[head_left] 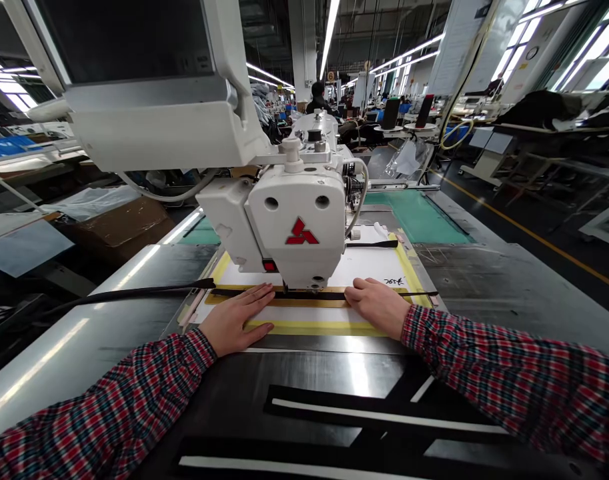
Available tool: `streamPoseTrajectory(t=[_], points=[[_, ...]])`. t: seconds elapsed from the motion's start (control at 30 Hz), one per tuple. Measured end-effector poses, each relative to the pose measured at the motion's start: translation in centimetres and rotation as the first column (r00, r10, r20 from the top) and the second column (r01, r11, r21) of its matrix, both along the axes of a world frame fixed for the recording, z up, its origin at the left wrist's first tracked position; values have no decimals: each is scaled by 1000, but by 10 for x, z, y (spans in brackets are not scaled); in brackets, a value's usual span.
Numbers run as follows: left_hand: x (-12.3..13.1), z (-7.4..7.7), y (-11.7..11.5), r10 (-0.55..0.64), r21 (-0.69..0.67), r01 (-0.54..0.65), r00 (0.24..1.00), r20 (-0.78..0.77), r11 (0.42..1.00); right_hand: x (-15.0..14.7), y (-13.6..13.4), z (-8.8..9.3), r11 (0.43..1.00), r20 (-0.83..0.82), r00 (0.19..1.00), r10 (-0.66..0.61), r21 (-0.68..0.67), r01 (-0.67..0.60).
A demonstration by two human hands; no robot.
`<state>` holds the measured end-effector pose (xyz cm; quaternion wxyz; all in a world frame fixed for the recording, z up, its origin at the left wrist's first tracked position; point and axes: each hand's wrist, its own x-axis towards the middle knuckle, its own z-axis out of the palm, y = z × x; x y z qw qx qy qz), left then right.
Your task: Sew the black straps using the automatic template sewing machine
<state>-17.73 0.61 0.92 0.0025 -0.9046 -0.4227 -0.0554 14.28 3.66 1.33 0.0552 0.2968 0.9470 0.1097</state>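
Observation:
A black strip (309,295) lies across a white template (304,315) edged with yellow tape, under the head of a white sewing machine (298,207). My left hand (239,317) rests flat on the template at the strip's left part, fingers together and thumb apart. At the strip's right part my right hand (377,305) presses down with its fingers curled; whether it grips the strip is hidden. The strip's right end (421,293) sticks out past that hand. Another black band (149,292) runs from the template's left edge off to the left.
Black pieces with white strips (384,417) lie on the metal table (224,390) nearest me. A screen (129,40) hangs at the upper left. Thread cones (391,113) stand behind at the right. A brown box (119,217) is at the left. A person (318,99) is far back.

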Motion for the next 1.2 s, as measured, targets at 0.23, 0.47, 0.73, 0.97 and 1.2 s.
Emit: streamPoseTrajectory(t=[0.23, 0.47, 0.73, 0.97, 1.2], points=[[-18, 2, -1, 18, -14, -18, 1000, -5, 1000, -20, -1, 4, 1000, -9, 1000, 1, -22, -1], [-38, 1, 0, 27, -9, -26, 999, 29, 1000, -38, 3, 2, 999, -17, 999, 28, 16, -27], [-45, 4, -2, 16, 7, -16, 999, 50, 1000, -40, 3, -1, 999, -161, 986, -45, -22, 42], [-23, 13, -14, 94, 51, -90, 994, -63, 995, 18, 27, 15, 865, -388, 835, -390, -466, 187], [109, 18, -37, -106, -43, 114, 982, 156, 993, 23, 16, 17, 929, -251, 902, -351, -213, 302]])
